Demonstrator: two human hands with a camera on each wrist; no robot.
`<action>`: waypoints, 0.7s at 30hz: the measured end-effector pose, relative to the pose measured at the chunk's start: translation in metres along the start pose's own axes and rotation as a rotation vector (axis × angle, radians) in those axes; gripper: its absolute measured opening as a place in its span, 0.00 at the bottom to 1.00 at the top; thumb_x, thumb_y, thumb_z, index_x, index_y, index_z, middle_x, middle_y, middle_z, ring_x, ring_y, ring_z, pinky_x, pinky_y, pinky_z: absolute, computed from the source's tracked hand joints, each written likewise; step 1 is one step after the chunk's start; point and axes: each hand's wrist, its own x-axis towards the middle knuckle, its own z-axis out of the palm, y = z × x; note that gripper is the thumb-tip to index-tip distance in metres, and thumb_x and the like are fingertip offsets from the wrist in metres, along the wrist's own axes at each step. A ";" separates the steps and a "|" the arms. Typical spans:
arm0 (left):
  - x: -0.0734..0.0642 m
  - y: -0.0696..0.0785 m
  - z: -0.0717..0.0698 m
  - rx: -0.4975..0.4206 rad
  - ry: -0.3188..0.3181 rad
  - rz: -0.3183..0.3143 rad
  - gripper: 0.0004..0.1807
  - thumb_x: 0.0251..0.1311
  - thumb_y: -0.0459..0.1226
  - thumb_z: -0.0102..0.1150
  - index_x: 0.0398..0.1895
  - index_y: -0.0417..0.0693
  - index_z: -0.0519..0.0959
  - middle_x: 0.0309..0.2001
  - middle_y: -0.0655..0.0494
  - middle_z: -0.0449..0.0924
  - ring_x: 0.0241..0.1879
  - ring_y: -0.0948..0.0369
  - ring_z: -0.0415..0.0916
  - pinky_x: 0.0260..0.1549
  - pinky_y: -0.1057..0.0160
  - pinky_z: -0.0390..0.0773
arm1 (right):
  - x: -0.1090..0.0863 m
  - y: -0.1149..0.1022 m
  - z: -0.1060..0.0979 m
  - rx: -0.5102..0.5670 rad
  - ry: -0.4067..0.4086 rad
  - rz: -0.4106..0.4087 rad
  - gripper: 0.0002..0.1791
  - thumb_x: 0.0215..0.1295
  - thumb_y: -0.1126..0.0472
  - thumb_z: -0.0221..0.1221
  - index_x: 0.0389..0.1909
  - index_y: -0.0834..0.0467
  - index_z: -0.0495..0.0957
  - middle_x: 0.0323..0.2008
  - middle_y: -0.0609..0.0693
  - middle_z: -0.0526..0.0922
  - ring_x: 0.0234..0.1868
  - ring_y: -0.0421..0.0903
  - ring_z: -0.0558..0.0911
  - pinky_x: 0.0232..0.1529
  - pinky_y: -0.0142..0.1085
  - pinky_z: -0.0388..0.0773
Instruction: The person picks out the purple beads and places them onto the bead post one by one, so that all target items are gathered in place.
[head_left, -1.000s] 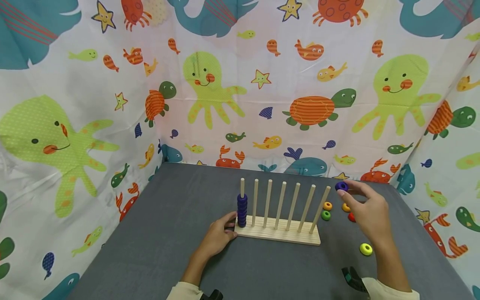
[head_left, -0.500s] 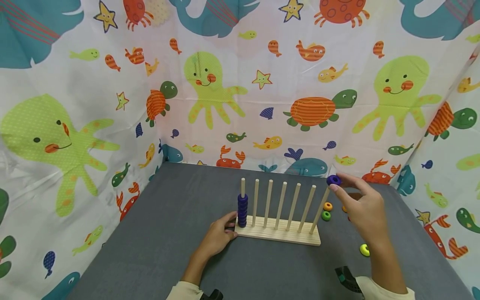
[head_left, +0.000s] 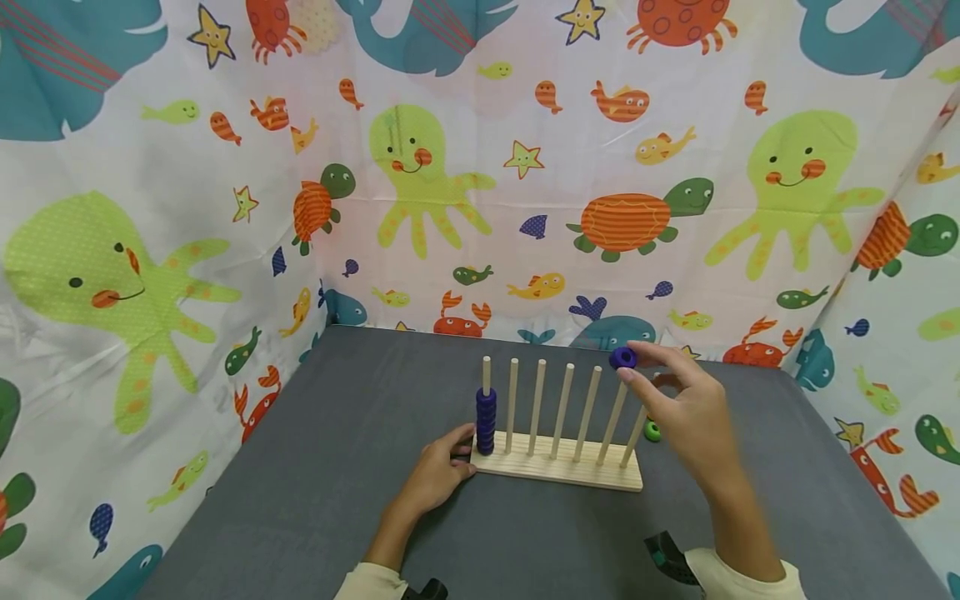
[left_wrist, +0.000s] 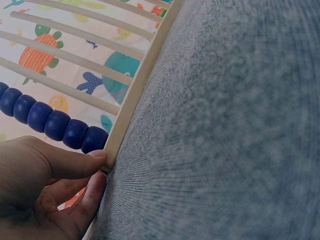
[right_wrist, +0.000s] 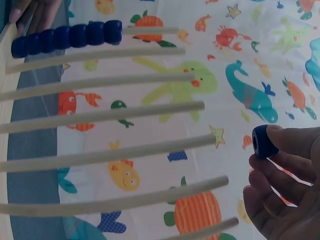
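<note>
A wooden peg rack (head_left: 558, 472) with several upright dowels stands on the grey table. Dark blue beads (head_left: 486, 422) are stacked on its leftmost dowel, whose top end stays bare. My left hand (head_left: 437, 471) grips the left end of the base; the left wrist view has the thumb (left_wrist: 75, 162) on the base's edge, beside the lowest bead. My right hand (head_left: 686, 408) pinches one blue bead (head_left: 622, 358) between thumb and fingertips, above the dowels toward the rack's right side. In the right wrist view this bead (right_wrist: 264, 142) is off the dowel tips, its hole facing them.
A green bead (head_left: 652, 431) lies on the table just right of the rack, partly behind my right hand. The grey tabletop (head_left: 360, 383) reaches back to a curtain (head_left: 450, 275) printed with sea animals, which also hangs along both sides.
My right hand has carried the blue bead leftward, from right of the rack to over its right-hand dowels. Its arm now hides the orange, red and yellow beads. My left hand stays put.
</note>
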 end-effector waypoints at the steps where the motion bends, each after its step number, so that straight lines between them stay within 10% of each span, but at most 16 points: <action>1: 0.000 0.000 0.000 -0.002 0.000 -0.002 0.36 0.63 0.22 0.65 0.76 0.37 0.70 0.70 0.37 0.76 0.61 0.45 0.82 0.53 0.54 0.87 | 0.001 -0.001 0.003 0.003 -0.006 -0.009 0.20 0.70 0.63 0.69 0.62 0.58 0.84 0.50 0.55 0.86 0.46 0.32 0.78 0.44 0.16 0.75; 21: 0.001 -0.001 0.000 0.012 0.001 -0.005 0.36 0.64 0.23 0.65 0.77 0.38 0.70 0.71 0.37 0.76 0.61 0.45 0.82 0.55 0.50 0.86 | 0.008 -0.027 0.055 0.081 -0.157 -0.095 0.20 0.68 0.63 0.71 0.61 0.56 0.86 0.50 0.50 0.87 0.46 0.47 0.81 0.43 0.26 0.80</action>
